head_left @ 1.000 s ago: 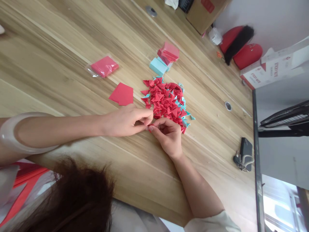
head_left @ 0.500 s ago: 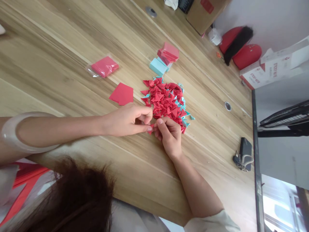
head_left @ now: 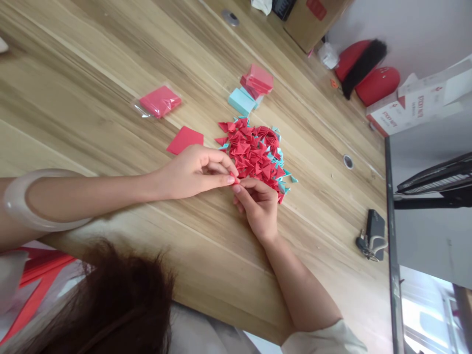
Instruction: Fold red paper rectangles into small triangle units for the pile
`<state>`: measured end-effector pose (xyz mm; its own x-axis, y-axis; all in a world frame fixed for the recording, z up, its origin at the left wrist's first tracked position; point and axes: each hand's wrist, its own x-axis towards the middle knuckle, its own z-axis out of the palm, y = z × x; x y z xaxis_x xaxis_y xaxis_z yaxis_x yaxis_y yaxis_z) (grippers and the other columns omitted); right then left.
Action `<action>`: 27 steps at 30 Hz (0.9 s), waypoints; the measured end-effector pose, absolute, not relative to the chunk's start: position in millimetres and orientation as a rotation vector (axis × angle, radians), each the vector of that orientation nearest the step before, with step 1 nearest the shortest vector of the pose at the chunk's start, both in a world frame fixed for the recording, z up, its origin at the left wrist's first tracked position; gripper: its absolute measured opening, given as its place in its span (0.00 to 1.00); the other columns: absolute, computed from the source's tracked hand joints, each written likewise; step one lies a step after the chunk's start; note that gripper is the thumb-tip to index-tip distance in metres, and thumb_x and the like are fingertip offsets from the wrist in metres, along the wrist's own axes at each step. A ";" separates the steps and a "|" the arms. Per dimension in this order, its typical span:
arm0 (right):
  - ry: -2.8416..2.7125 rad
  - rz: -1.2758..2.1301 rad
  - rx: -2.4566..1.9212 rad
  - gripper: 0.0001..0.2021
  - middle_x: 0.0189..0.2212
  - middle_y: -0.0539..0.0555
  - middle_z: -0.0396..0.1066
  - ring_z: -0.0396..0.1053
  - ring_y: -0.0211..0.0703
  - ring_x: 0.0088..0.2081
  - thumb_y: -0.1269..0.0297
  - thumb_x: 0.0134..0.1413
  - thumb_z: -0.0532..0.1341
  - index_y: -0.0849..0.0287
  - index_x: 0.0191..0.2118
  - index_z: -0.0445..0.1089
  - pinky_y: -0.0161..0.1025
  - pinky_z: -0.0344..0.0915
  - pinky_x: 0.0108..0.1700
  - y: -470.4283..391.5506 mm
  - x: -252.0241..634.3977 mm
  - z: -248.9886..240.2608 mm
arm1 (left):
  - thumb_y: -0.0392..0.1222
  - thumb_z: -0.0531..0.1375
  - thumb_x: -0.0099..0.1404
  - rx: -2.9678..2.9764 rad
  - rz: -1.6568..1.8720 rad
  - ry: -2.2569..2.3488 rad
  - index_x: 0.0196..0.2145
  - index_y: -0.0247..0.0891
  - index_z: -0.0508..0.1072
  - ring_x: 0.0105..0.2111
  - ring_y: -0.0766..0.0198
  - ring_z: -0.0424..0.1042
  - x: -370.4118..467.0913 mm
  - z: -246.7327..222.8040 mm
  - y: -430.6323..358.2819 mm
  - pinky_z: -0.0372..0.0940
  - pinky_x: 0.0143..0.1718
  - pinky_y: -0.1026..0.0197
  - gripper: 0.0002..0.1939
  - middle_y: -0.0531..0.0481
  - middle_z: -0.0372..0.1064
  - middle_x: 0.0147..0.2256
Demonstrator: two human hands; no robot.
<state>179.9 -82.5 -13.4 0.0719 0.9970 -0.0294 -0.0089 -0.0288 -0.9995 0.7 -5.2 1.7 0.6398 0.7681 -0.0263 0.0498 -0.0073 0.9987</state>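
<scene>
A small folded red paper piece (head_left: 235,180) is pinched between my two hands, mostly covered by fingertips. My left hand (head_left: 199,172) grips its left side between thumb and forefinger. From the right, the thumb and forefinger of my right hand (head_left: 258,204) close on the same piece. Just beyond the fingers lies a heap of folded red paper triangles (head_left: 254,152), with light blue triangles (head_left: 278,160) mixed in, mostly along its right side. Flat red paper sheets (head_left: 186,139) lie beside my left hand, which partly covers them.
A bagged red paper pack (head_left: 161,102) lies at the left. Behind the heap are light blue paper stacks (head_left: 242,101) and red paper stacks (head_left: 258,80). Keys (head_left: 367,246) and a black case (head_left: 376,228) lie right; a cardboard box (head_left: 313,22) and sticky-note box (head_left: 409,108) stand farther back.
My left hand has shifted slightly away from me and to the right, covering more of the flat red sheets. The red piece has turned and moved up a little between my fingertips.
</scene>
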 end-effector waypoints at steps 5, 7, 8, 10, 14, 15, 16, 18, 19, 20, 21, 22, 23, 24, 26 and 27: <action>-1.035 1.187 -1.189 0.13 0.21 0.47 0.74 0.63 0.30 0.17 0.53 0.52 0.76 0.56 0.31 0.78 0.30 0.57 0.18 -83.4 180.7 -19.6 | 0.42 0.68 0.58 1.477 0.661 0.730 0.31 0.37 0.80 0.31 0.69 0.81 0.1 2.8 -3.9 0.72 0.33 0.71 0.06 0.55 0.82 0.31; -1.003 1.190 -1.158 0.10 0.24 0.48 0.77 0.65 0.31 0.19 0.56 0.52 0.76 0.55 0.32 0.79 0.30 0.59 0.18 -83.4 181.3 -21.1 | 0.41 0.68 0.58 1.488 0.658 0.723 0.31 0.38 0.80 0.29 0.70 0.79 -0.1 3.7 -2.4 0.70 0.31 0.71 0.05 0.56 0.81 0.29; -0.990 1.200 -1.148 0.09 0.24 0.48 0.78 0.66 0.32 0.19 0.57 0.52 0.76 0.55 0.32 0.80 0.30 0.59 0.18 -83.3 182.0 -21.5 | 0.41 0.68 0.58 1.492 0.648 0.713 0.30 0.38 0.80 0.28 0.71 0.78 -0.2 3.9 -1.3 0.70 0.30 0.71 0.04 0.56 0.81 0.29; -0.979 1.235 -1.142 0.09 0.24 0.48 0.78 0.67 0.33 0.21 0.57 0.51 0.76 0.54 0.31 0.80 0.31 0.61 0.20 -82.7 184.3 -21.3 | 0.41 0.68 0.58 1.488 0.611 0.684 0.31 0.39 0.81 0.27 0.71 0.77 -0.3 3.8 0.9 0.71 0.32 0.70 0.04 0.57 0.80 0.28; -0.994 1.295 -1.174 0.11 0.24 0.49 0.78 0.69 0.36 0.24 0.53 0.51 0.75 0.54 0.30 0.80 0.34 0.66 0.25 -81.5 189.8 -19.4 | 0.40 0.69 0.58 1.431 0.531 0.619 0.31 0.40 0.79 0.27 0.71 0.76 0.8 3.5 4.0 0.74 0.36 0.67 0.04 0.57 0.78 0.27; -0.995 1.304 -1.168 0.11 0.25 0.49 0.78 0.69 0.36 0.24 0.53 0.51 0.75 0.54 0.29 0.80 0.35 0.66 0.26 -81.4 190.7 -19.3 | 0.40 0.69 0.58 1.417 0.517 0.607 0.31 0.40 0.79 0.27 0.71 0.76 1.2 3.8 4.2 0.74 0.36 0.67 0.04 0.58 0.78 0.26; -0.994 1.310 -1.151 0.11 0.25 0.49 0.78 0.69 0.36 0.24 0.53 0.52 0.75 0.54 0.29 0.80 0.34 0.66 0.27 -81.4 191.2 -19.5 | 0.40 0.69 0.58 1.410 0.512 0.602 0.30 0.39 0.79 0.26 0.71 0.75 1.6 4.2 4.2 0.73 0.35 0.68 0.03 0.58 0.78 0.26; -1.002 1.308 -1.107 0.10 0.25 0.49 0.79 0.70 0.35 0.25 0.55 0.54 0.75 0.54 0.30 0.80 0.33 0.66 0.27 -81.7 191.1 -20.4 | 0.39 0.68 0.57 1.421 0.517 0.612 0.29 0.39 0.79 0.25 0.72 0.74 1.8 5.5 3.7 0.69 0.31 0.70 0.03 0.58 0.77 0.25; -1.014 1.297 -1.090 0.09 0.25 0.49 0.79 0.70 0.35 0.25 0.55 0.54 0.75 0.53 0.30 0.81 0.33 0.67 0.27 -81.9 190.6 -21.0 | 0.40 0.68 0.57 1.434 0.523 0.623 0.29 0.39 0.79 0.25 0.73 0.73 1.7 6.1 3.3 0.68 0.29 0.71 0.03 0.57 0.77 0.25; -1.031 1.279 -1.083 0.09 0.26 0.49 0.79 0.70 0.34 0.25 0.56 0.55 0.75 0.53 0.31 0.81 0.33 0.67 0.27 -82.1 189.9 -21.6 | 0.40 0.68 0.56 1.448 0.525 0.638 0.28 0.39 0.79 0.25 0.73 0.73 1.4 6.7 2.7 0.66 0.28 0.71 0.03 0.57 0.77 0.25; -1.053 1.253 -1.082 0.09 0.26 0.49 0.79 0.70 0.34 0.25 0.56 0.55 0.75 0.53 0.31 0.81 0.33 0.67 0.27 -82.4 189.0 -22.0 | 0.41 0.68 0.55 1.460 0.523 0.657 0.27 0.39 0.79 0.25 0.72 0.73 1.0 7.1 2.2 0.65 0.27 0.71 0.05 0.56 0.77 0.24; -1.078 1.224 -1.086 0.08 0.27 0.49 0.79 0.70 0.34 0.24 0.56 0.55 0.75 0.54 0.31 0.81 0.33 0.67 0.26 -82.7 188.0 -22.3 | 0.43 0.69 0.55 1.467 0.521 0.679 0.26 0.38 0.79 0.25 0.71 0.73 0.7 7.4 1.6 0.65 0.27 0.71 0.06 0.55 0.77 0.24; -1.106 1.194 -1.094 0.08 0.27 0.49 0.79 0.70 0.34 0.24 0.57 0.56 0.74 0.54 0.31 0.81 0.33 0.67 0.26 -83.0 187.1 -22.5 | 0.43 0.69 0.54 1.472 0.518 0.700 0.25 0.38 0.79 0.25 0.71 0.73 0.4 7.6 0.9 0.65 0.27 0.70 0.07 0.55 0.77 0.24; -1.133 1.164 -1.103 0.08 0.27 0.49 0.79 0.70 0.34 0.24 0.57 0.57 0.74 0.54 0.31 0.81 0.33 0.67 0.26 -83.4 186.4 -22.8 | 0.44 0.69 0.53 1.477 0.517 0.721 0.25 0.38 0.78 0.25 0.71 0.74 0.3 7.6 0.3 0.66 0.27 0.70 0.07 0.54 0.77 0.24; -1.185 1.098 -1.124 0.08 0.27 0.50 0.78 0.69 0.34 0.23 0.57 0.58 0.73 0.54 0.31 0.81 0.34 0.68 0.26 -84.1 185.4 -23.7 | 0.44 0.68 0.52 1.503 0.526 0.760 0.23 0.38 0.77 0.25 0.71 0.73 0.2 7.6 -0.8 0.66 0.27 0.70 0.08 0.55 0.76 0.23; -1.202 1.062 -1.135 0.08 0.27 0.50 0.79 0.69 0.34 0.23 0.57 0.57 0.74 0.54 0.31 0.81 0.35 0.68 0.27 -84.4 185.1 -24.5 | 0.43 0.67 0.51 1.523 0.535 0.776 0.22 0.38 0.77 0.24 0.71 0.73 0.3 7.6 -1.4 0.66 0.27 0.70 0.07 0.55 0.76 0.23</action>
